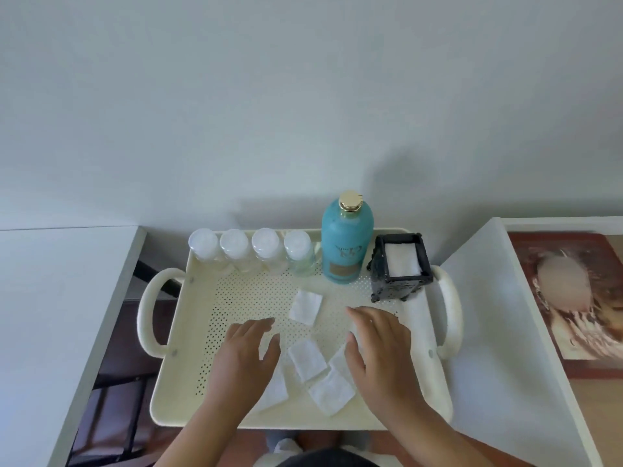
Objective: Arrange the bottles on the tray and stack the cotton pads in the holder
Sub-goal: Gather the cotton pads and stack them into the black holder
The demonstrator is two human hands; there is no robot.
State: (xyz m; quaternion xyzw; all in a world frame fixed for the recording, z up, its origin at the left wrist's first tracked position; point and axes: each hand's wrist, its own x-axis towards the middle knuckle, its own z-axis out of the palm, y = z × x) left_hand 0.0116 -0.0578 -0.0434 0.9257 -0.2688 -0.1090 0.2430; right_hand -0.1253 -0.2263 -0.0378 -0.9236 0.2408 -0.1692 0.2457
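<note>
Both hands [242, 352] [377, 348] hover flat over loose cotton pads [306, 360], bottles [249, 249] upright.

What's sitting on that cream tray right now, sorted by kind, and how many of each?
Small clear bottles: 4
Tall teal bottle: 1
Black holder, with pads already inside: 1
Loose cotton pads lying on the tray: at least 5; the hands may hide more
Total: at least 11
</note>
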